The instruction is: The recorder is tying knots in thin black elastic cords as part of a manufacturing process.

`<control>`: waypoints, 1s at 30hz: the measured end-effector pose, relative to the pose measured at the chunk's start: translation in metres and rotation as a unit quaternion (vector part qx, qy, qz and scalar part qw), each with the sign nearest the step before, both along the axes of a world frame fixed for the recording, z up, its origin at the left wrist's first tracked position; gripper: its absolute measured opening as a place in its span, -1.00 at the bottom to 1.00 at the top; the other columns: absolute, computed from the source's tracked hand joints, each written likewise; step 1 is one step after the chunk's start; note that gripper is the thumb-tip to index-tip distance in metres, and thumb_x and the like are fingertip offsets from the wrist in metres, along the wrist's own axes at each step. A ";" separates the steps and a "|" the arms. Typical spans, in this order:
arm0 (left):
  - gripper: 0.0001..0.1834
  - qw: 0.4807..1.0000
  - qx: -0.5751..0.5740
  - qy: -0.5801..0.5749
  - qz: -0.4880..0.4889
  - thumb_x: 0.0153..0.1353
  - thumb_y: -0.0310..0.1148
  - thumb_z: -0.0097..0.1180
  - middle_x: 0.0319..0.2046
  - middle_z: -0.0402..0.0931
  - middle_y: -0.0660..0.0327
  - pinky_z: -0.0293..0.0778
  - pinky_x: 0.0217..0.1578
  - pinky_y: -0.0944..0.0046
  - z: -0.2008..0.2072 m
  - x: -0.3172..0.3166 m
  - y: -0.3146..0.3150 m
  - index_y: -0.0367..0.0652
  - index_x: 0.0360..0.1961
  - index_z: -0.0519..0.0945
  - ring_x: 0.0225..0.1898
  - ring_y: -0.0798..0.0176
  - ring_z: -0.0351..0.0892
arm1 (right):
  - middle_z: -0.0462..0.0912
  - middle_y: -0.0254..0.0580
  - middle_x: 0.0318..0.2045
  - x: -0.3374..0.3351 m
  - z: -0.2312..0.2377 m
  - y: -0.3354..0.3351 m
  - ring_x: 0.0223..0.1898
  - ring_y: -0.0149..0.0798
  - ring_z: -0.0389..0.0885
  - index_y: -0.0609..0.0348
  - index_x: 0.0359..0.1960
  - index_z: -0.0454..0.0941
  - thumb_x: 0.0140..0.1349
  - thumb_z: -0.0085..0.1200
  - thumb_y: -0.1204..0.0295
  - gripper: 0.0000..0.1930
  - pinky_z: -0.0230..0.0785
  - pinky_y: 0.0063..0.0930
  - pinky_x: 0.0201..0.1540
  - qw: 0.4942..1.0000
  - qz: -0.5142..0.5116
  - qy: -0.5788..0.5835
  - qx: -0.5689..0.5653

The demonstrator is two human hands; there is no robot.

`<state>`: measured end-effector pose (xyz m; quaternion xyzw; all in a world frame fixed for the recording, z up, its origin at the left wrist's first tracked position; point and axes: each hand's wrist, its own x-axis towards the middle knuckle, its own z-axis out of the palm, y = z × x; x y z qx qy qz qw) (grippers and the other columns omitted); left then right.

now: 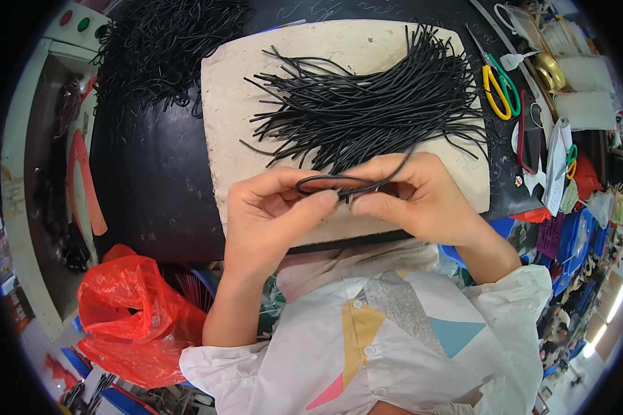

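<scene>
A thin black cord (339, 178) is bent into a loop between my two hands, above the near edge of a cream board (232, 90). My left hand (273, 207) pinches one side of the loop between thumb and fingers. On the other side, my right hand (412, 190) pinches the cord too, thumb close to the left thumb. A strand rises past the right fingers. Just beyond my hands, a thick bundle of cut black cords (367, 104) lies across the board. The exact ends inside my fingers are hidden.
A tangled heap of black cords (163, 48) lies at the far left of the black table (152, 173). Scissors with yellow and green handles (500, 90) rest right of the board. A red plastic bag (142, 311) stands at the near left.
</scene>
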<state>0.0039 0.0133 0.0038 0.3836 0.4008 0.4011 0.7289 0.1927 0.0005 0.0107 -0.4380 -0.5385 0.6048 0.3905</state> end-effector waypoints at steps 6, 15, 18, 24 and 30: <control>-0.87 0.989 0.093 0.106 0.048 0.00 -0.66 0.07 -0.46 0.54 0.16 0.44 -0.39 0.45 0.010 -0.015 0.010 -0.44 -0.36 0.53 -0.43 0.38 0.52 | 0.55 -0.19 -0.47 0.019 0.021 0.005 -0.56 -0.41 0.43 0.27 -0.30 0.56 -0.04 0.14 0.49 -0.78 0.23 -0.57 -0.55 0.980 0.058 -0.179 0.069; -0.83 0.756 0.488 0.437 -0.005 -0.16 -0.63 0.17 -0.58 0.47 0.14 0.38 -0.57 0.34 0.025 0.001 0.013 -0.27 -0.45 0.57 -0.58 0.19 0.47 | 0.55 -0.10 -0.51 -0.015 0.013 0.008 -0.49 -0.27 0.56 0.28 -0.35 0.50 -0.01 0.09 0.56 -0.85 0.35 -0.44 -0.48 0.959 -0.038 -0.189 0.208; -0.80 0.784 0.433 0.445 -0.009 -0.15 -0.66 0.17 -0.55 0.50 0.15 0.36 -0.55 0.45 0.023 -0.010 0.015 -0.29 -0.40 0.59 -0.58 0.32 0.48 | 0.54 -0.13 -0.53 -0.004 0.028 0.008 -0.55 -0.34 0.51 0.27 -0.42 0.52 -0.01 0.08 0.58 -0.92 0.31 -0.53 -0.55 0.974 -0.019 -0.204 0.100; -0.89 0.998 -0.060 -0.004 -0.012 -0.02 -0.57 0.16 -0.52 0.52 0.17 0.39 -0.54 0.47 0.007 -0.017 0.007 -0.31 -0.39 0.59 -0.55 0.38 0.50 | 0.47 -0.30 -0.58 -0.002 0.007 0.003 -0.62 -0.50 0.38 0.22 -0.36 0.58 -0.07 0.12 0.64 -0.82 0.16 -0.67 -0.62 0.974 -0.055 -0.149 0.162; -0.87 0.974 -0.133 -0.169 0.074 0.04 -0.58 0.12 -0.49 0.53 0.15 0.48 -0.45 0.47 -0.004 0.007 -0.004 -0.29 -0.33 0.51 -0.49 0.36 0.54 | 0.48 -0.31 -0.57 -0.015 -0.008 -0.002 -0.61 -0.55 0.38 0.24 -0.37 0.59 -0.08 0.16 0.64 -0.82 0.16 -0.72 -0.60 0.982 -0.103 -0.053 0.146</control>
